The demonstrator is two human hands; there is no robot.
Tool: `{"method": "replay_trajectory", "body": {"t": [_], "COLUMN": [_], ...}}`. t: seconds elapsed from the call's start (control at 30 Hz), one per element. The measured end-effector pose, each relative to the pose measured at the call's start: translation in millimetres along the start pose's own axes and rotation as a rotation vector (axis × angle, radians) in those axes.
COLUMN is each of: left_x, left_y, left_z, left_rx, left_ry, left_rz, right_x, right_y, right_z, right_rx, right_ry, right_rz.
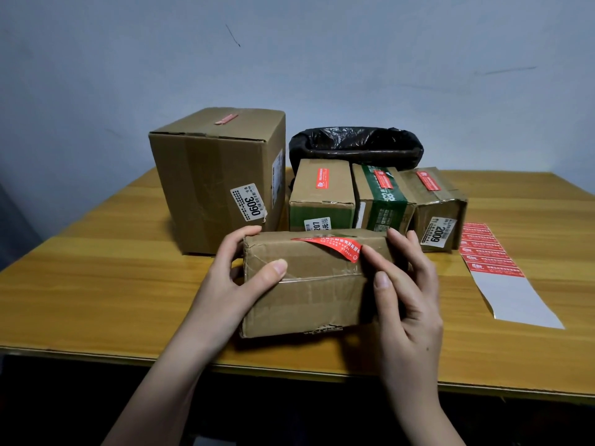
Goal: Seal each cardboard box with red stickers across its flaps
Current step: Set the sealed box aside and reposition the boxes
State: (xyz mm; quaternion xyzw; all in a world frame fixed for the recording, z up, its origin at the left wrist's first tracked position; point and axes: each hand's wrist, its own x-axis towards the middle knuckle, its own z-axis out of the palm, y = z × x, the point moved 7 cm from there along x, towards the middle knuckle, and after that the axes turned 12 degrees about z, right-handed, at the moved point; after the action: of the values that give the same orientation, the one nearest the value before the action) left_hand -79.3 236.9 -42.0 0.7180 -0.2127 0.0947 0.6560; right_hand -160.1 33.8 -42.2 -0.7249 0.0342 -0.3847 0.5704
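Cardboard box, small and creased, sat at the near edge of the wooden table, gripped between both hands. Left hand curled round its left end, thumb across the front face. Right hand wrapped the right end, its thumb pressing the tip of a red sticker that lay over the top edge. Behind stood a tall box and three smaller stickered boxes; a sticker sheet lay to the right.
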Motion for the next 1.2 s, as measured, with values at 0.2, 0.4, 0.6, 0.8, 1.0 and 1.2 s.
{"method": "replay_trajectory", "body": {"t": [0.2, 0.4, 0.6, 0.8, 1.0, 1.2], "left_x": [1.1, 0.5, 1.2, 1.0, 1.5, 0.9], "left_y": [0.5, 0.7, -0.4, -1.6, -0.2, 0.8], "left_z": [0.3, -0.7, -0.8, -0.4, 0.5, -0.7], "left_rx": [0.008, 0.010, 0.014, 0.013, 0.021, 0.027], "left_ry": [-0.001, 0.001, -0.003, -0.003, -0.006, -0.013], "left_rz": [0.006, 0.006, 0.006, 0.005, 0.009, 0.020], "right_x": [0.3, 1.4, 0.1, -2.0, -2.6, -2.5], "right_y": [2.2, -0.5, -0.2, -0.4, -1.3, -0.1], "right_z": [-2.4, -2.8, -0.5, 0.5, 0.6, -1.4], "right_rx": [0.064, 0.091, 0.004, -0.025, -0.061, -0.006], "right_ry": [-0.018, -0.006, 0.010, 0.027, 0.035, 0.010], "right_rz": [0.049, 0.041, -0.008, -0.047, -0.059, -0.025]}}
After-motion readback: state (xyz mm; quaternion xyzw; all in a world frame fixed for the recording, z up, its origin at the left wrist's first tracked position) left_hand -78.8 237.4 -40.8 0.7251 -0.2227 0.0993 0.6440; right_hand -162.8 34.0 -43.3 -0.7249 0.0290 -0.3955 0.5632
